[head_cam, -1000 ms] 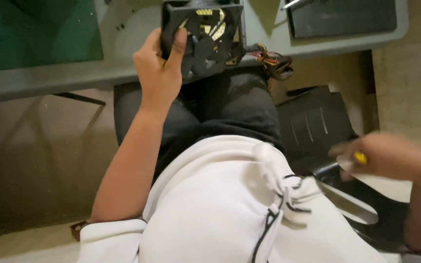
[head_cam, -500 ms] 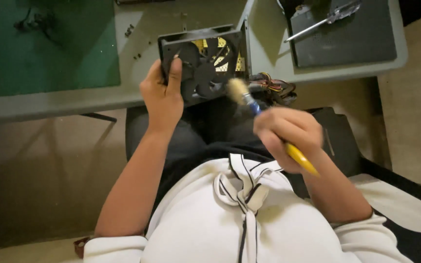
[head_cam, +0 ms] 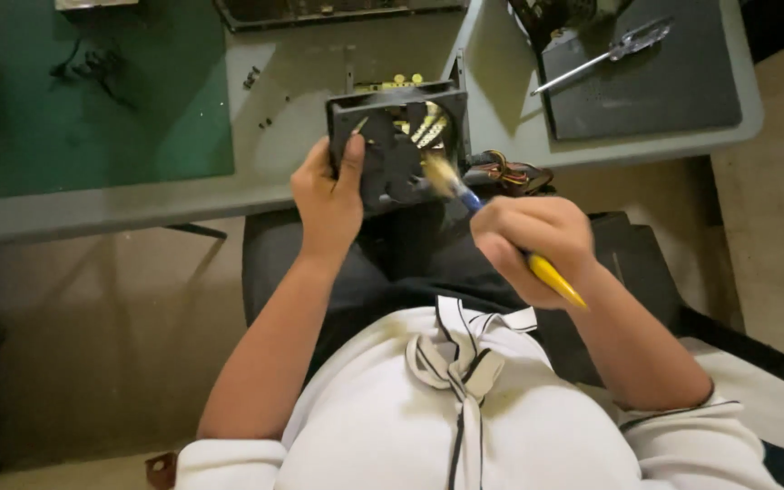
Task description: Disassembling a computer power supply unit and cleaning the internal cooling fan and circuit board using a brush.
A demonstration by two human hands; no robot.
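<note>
The left hand (head_cam: 328, 195) is closed around the left edge of a black fan unit (head_cam: 398, 145), thumb across its face, holding it up just above the near edge of the bench (head_cam: 319, 68) and over the lap. The right hand (head_cam: 530, 238) is curled tight on a brush (head_cam: 501, 231) with a yellow handle, its bristles touching the fan's right side. Coloured wires (head_cam: 512, 172) hang beside the unit. Farther off, a screwdriver (head_cam: 602, 56) lies on a dark mat (head_cam: 673, 91) to the right, and a green mat (head_cam: 102, 100) covers the bench's left part.

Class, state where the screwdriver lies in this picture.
The screwdriver lies at the head view's upper right, on the dark mat, beyond the right hand.
</note>
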